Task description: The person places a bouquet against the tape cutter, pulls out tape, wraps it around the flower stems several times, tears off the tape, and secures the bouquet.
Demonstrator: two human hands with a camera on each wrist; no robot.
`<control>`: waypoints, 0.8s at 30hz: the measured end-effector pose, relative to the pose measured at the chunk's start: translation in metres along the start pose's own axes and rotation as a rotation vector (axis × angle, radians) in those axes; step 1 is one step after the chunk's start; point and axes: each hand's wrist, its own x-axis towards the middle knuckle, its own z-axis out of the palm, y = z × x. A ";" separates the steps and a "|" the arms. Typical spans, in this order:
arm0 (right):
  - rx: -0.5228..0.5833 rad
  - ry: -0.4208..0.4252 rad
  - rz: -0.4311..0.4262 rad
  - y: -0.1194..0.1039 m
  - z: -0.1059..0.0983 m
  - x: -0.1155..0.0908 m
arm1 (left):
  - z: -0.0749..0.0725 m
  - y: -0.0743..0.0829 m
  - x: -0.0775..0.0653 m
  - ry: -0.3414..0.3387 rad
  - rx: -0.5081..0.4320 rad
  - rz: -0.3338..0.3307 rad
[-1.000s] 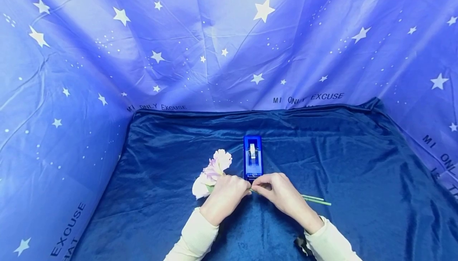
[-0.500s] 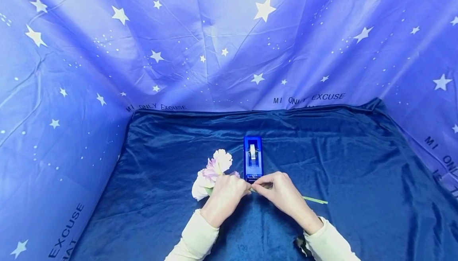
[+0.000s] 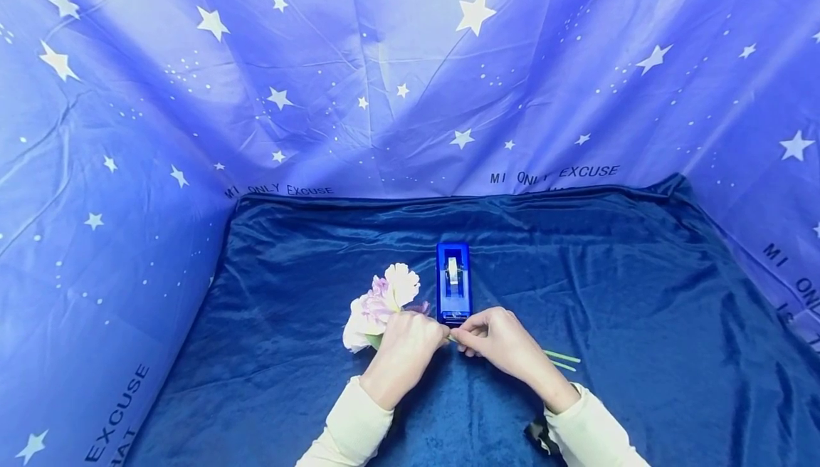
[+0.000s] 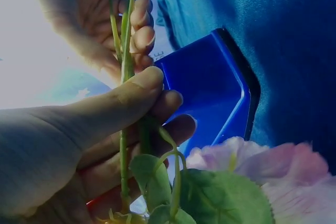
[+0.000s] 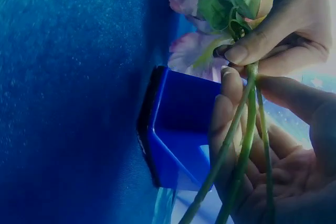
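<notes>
Pale pink and white flowers with green leaves lie to the left, their heads beyond the left hand. That hand pinches the bunched green stems between thumb and fingers, just below the leaves. Right beside it, the right hand has its thumb and fingers about the same stems. In the right wrist view three stems fan out past its palm. Their lower ends emerge beyond the right wrist in the head view. A blue tape dispenser with a roll in it stands directly behind the fingertips.
Dark blue velvety cloth covers the table. A blue star-printed curtain encloses the back and sides. Something small and black shows beside the right sleeve.
Both hands stay nearly in place on the stems. The flower heads have turned slightly, and the stem ends right of the right wrist have shifted and spread apart again.
</notes>
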 end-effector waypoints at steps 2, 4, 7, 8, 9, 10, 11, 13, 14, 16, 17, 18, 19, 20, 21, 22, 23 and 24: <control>0.016 -0.023 0.006 0.001 -0.001 0.000 | 0.000 0.000 0.000 0.011 0.017 0.003; 0.014 -0.038 0.002 0.002 -0.002 -0.001 | 0.000 -0.001 -0.001 0.020 0.023 0.004; -0.009 -0.070 -0.033 0.004 -0.003 -0.002 | -0.001 -0.003 0.000 0.024 0.042 0.004; -0.020 -0.080 -0.051 0.004 -0.003 -0.002 | -0.002 -0.004 0.000 0.022 0.048 0.004; -0.032 -0.088 -0.069 0.004 -0.003 -0.002 | -0.003 -0.004 0.000 0.019 0.052 0.005; -0.046 -0.093 -0.090 0.004 -0.003 -0.003 | -0.003 -0.005 0.001 0.015 0.057 0.007; -0.060 -0.093 -0.112 0.004 -0.003 -0.003 | -0.005 -0.006 0.001 0.013 0.060 0.010; -0.094 -0.083 -0.151 0.004 -0.003 -0.004 | -0.006 -0.007 0.001 0.004 0.063 0.015; -0.114 -0.074 -0.170 0.003 -0.003 -0.005 | -0.007 -0.007 0.002 0.001 0.064 0.016; -0.152 -0.058 -0.201 0.003 -0.003 -0.006 | -0.008 -0.008 0.002 -0.008 0.061 0.018; -0.169 -0.049 -0.216 0.003 -0.002 -0.007 | -0.009 -0.008 0.003 -0.014 0.064 0.018; -0.182 -0.041 -0.231 0.002 -0.002 -0.007 | -0.009 -0.008 0.003 -0.020 0.066 0.019; -0.195 -0.031 -0.247 0.002 -0.002 -0.007 | -0.009 -0.008 0.004 -0.025 0.063 0.019; -0.204 -0.020 -0.261 0.002 -0.002 -0.007 | -0.010 -0.009 0.004 -0.029 0.057 0.019; -0.211 -0.012 -0.272 0.002 -0.002 -0.007 | -0.010 -0.009 0.004 -0.033 0.051 0.020; -0.218 -0.004 -0.286 0.002 -0.001 -0.007 | -0.010 -0.009 0.005 -0.034 0.043 0.022; -0.227 0.004 -0.299 0.002 -0.001 -0.007 | -0.011 -0.009 0.005 -0.033 0.033 0.022; -0.234 0.008 -0.309 0.002 -0.001 -0.007 | -0.011 -0.009 0.005 -0.031 0.022 0.024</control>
